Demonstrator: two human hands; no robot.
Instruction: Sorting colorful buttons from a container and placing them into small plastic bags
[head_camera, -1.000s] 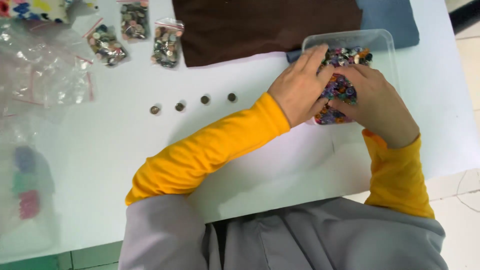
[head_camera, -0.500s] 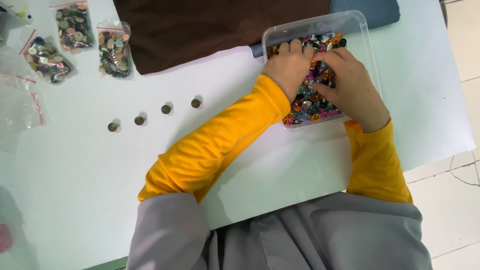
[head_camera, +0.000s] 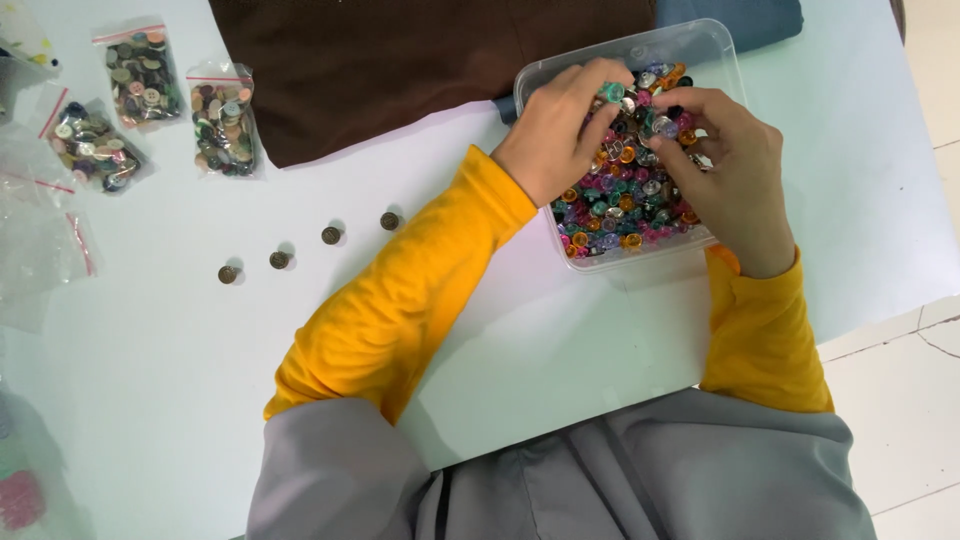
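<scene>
head view: clear plastic tub (head_camera: 700, 45) of mixed coloured buttons (head_camera: 625, 205) sits on white table (head_camera: 150, 400), upper right. left hand (head_camera: 555, 135) pinches a teal button (head_camera: 612, 92). right hand (head_camera: 725, 165) digs in the pile, fingers curled; grip unclear. four dark buttons (head_camera: 305, 247) in a row left, bagged buttons (head_camera: 222, 118) and brown cloth (head_camera: 420, 60) beyond.

A white table (head_camera: 160, 400) carried everything. On it lay a brown cloth (head_camera: 420, 60) at the far edge, with a grey-blue cloth (head_camera: 745, 15) beside it. A clear plastic tub (head_camera: 640, 262) of coloured buttons sat at the right. Three small bags of buttons (head_camera: 225, 115) lay at the far left, near empty clear bags (head_camera: 40, 240). Four dark buttons (head_camera: 279, 260) stood in a slanted row in the middle.
</scene>
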